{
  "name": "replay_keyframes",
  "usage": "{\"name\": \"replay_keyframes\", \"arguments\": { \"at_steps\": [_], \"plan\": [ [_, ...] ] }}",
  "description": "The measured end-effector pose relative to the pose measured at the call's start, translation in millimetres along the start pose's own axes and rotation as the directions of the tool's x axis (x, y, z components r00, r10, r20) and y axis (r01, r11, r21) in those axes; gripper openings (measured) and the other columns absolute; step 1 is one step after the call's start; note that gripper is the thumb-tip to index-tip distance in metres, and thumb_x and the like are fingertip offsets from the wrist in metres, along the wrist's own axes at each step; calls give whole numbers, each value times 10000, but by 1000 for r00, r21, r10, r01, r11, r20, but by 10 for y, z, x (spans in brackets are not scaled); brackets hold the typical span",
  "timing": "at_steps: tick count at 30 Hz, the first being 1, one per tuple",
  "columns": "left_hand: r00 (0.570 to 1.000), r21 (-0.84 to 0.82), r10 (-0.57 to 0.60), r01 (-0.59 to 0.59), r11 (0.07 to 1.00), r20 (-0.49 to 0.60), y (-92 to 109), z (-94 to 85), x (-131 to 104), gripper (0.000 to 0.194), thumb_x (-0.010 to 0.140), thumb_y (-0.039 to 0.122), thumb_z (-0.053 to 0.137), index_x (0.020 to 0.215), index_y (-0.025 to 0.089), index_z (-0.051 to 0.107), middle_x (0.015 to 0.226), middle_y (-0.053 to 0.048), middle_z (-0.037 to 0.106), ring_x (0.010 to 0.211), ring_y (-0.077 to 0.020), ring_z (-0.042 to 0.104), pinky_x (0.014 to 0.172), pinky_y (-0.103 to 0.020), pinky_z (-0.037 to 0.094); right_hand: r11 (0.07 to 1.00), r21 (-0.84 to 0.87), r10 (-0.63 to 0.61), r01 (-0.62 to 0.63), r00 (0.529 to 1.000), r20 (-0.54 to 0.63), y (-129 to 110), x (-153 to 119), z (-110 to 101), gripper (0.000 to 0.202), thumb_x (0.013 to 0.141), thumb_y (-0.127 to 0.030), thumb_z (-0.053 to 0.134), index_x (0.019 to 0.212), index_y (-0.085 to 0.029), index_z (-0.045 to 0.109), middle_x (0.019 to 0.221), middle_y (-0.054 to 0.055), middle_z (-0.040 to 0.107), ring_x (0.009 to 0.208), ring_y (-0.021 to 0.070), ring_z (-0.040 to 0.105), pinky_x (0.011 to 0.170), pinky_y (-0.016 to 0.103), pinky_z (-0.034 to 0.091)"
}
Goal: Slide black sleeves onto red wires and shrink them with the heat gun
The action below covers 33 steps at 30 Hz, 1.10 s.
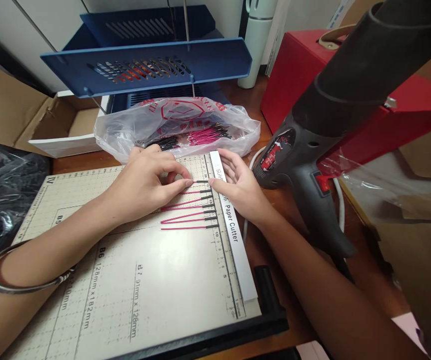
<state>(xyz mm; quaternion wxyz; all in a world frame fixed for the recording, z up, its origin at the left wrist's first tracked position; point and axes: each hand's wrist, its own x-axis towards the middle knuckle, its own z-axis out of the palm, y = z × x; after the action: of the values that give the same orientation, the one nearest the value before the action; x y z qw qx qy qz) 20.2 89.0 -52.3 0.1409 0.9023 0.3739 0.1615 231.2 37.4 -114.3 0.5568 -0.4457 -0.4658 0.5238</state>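
My left hand (155,177) is closed, with thumb and index finger pinching a thin wire that has a black sleeve (202,181) at its right end. My right hand (240,187) rests at the white guard strip of the paper cutter (234,235), its fingers stretched out beyond the strip. Its thumb touches the tip of that sleeve. Below lie several pink wires (185,228), side by side on the cutter's cream board (163,280), with their black ends by the ruler scale. The pinched wire's left part is hidden under my left hand.
Behind the board sits a clear plastic bag (125,122) holding bundled pink and black wires (208,135). A black heat gun (305,150) stands close on the right, before a red box (286,65). A blue rack (215,62) and an open carton (65,142) are at the back.
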Motion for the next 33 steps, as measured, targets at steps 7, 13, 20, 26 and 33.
{"name": "replay_keyframes", "arguments": {
  "at_steps": [7, 13, 20, 26, 33],
  "plan": [
    [1000, -6, 8, -8, 1000, 7, 15, -8, 8, 277, 965, 453, 656, 868, 248, 816, 771, -36, 726, 810, -227, 534, 843, -414, 340, 1000, 22, 2, -2, 1000, -11, -16, -6, 10, 724, 690, -277, 784, 1343, -228, 475, 1564, 167, 587, 1510, 291, 530, 1325, 471, 377],
    [999, -8, -30, 30, 1000, 31, 66, -37, 28, 294, 933, 467, 645, 855, 238, 813, 759, -40, 729, 807, -211, 536, 857, -415, 358, 1000, 9, 4, -4, 1000, -15, -5, -8, 8, 724, 695, -297, 790, 1355, -244, 497, 1561, 143, 591, 1526, 298, 509, 1331, 476, 364],
    [999, -13, -32, 32, 999, 28, 70, -41, 28, 289, 930, 462, 642, 853, 240, 811, 765, -38, 727, 809, -209, 538, 876, -421, 365, 1000, -13, -4, 4, 1000, -3, -5, -6, -4, 733, 707, -298, 784, 1383, -242, 506, 1556, 132, 596, 1525, 294, 508, 1331, 470, 362],
    [998, -5, -49, 49, 999, 31, 79, -34, 22, 296, 931, 472, 635, 850, 247, 810, 780, -50, 733, 826, -228, 530, 894, -463, 341, 1000, 0, -8, 8, 1000, -14, -12, -1, -2, 707, 690, -271, 780, 1345, -239, 515, 1533, 134, 619, 1504, 298, 533, 1329, 479, 369],
    [998, -3, -50, 50, 999, 46, 104, -37, 32, 297, 934, 464, 636, 852, 242, 817, 794, -51, 745, 832, -231, 539, 932, -487, 359, 1000, -16, -4, 4, 1000, -30, 0, -4, 12, 691, 691, -267, 770, 1335, -250, 522, 1545, 126, 608, 1512, 292, 525, 1329, 478, 370]
  ]
}}
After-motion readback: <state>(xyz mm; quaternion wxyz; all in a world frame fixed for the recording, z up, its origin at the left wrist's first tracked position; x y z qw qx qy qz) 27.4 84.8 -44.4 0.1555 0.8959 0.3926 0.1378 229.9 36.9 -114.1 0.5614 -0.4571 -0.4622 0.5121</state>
